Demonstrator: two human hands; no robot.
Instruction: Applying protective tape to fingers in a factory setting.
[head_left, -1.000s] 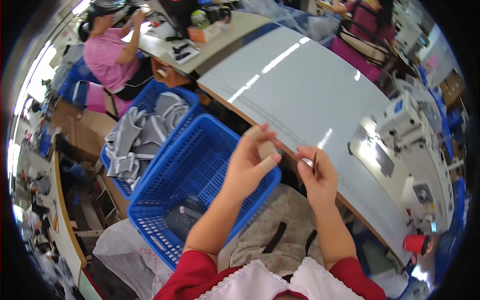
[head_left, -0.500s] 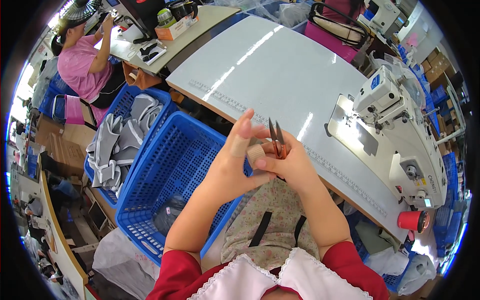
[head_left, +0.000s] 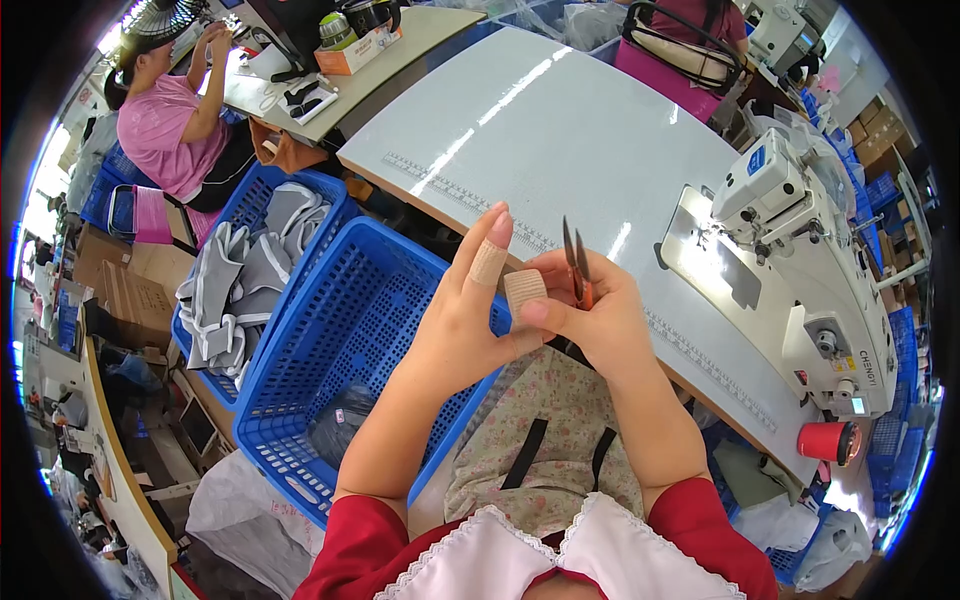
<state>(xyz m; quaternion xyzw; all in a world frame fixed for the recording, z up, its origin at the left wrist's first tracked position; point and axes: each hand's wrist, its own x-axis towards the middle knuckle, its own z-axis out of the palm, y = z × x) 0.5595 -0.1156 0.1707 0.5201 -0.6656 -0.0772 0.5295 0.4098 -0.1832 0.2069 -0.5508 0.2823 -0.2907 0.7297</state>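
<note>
My left hand [head_left: 450, 325] is raised over the blue basket's edge, its index finger pointing up and its thumb stretched toward my right hand. A tan ribbed sleeve [head_left: 488, 264] wraps that index finger. My right hand [head_left: 612, 325] has a pair of small scissors [head_left: 583, 282] tucked in its fingers, dark blades pointing up and orange-red handle partly covered. Between the two hands is a second tan ribbed sleeve [head_left: 526, 287], with my right thumb against its lower edge. Whether a left finger is inside it is hidden.
A blue basket [head_left: 375, 240] with a dark plastic bag stands left; another basket [head_left: 340, 205] holds grey pieces with white trim. The pale worktable [head_left: 560, 130] carries a white sewing machine [head_left: 760, 190] at right. A red cup [head_left: 825, 441] stands near it. A person in pink [head_left: 165, 140] sits far left.
My right hand has shifted slightly right and down with the scissors. My left index finger is straighter and apart from the right hand, so its sleeve shows more clearly.
</note>
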